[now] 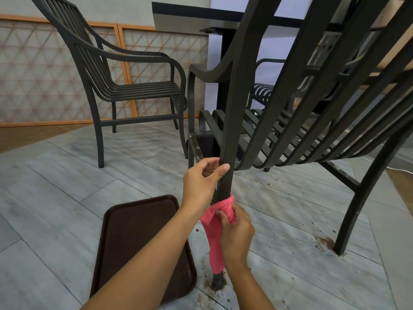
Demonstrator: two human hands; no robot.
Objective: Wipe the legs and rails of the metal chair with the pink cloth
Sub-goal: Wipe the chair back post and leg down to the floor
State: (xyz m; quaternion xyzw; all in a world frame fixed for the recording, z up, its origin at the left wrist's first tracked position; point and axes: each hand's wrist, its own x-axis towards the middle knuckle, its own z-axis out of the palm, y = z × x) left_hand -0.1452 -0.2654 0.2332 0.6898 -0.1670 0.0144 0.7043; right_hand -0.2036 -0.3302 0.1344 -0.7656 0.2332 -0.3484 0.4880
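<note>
Figure: We see the metal chair [297, 121] filling the right of the view, its slatted seat and back rising above us, its rear leg [225, 139] running down the centre to a soiled foot on the grey tiled floor [55, 198]. A second chair [116, 81] stands well apart at left, a table [190, 19] behind, and a brown tray [138, 242] lies on the floor just beside the leg. Dirt specks ring the foot and the far leg [357, 209]. Our left hand [201, 182] grips the leg above, fingers and thumb curled round it to steady the chair. Our right hand [237, 233] clasps the pink cloth [214, 238], which is wrapped around the lower leg and hangs almost to the foot. We judge the step in hand to be wiping this leg; the next move calls for sliding the wrapped cloth along the leg towards the grimy foot, then onto the stained side rail [196, 148]
</note>
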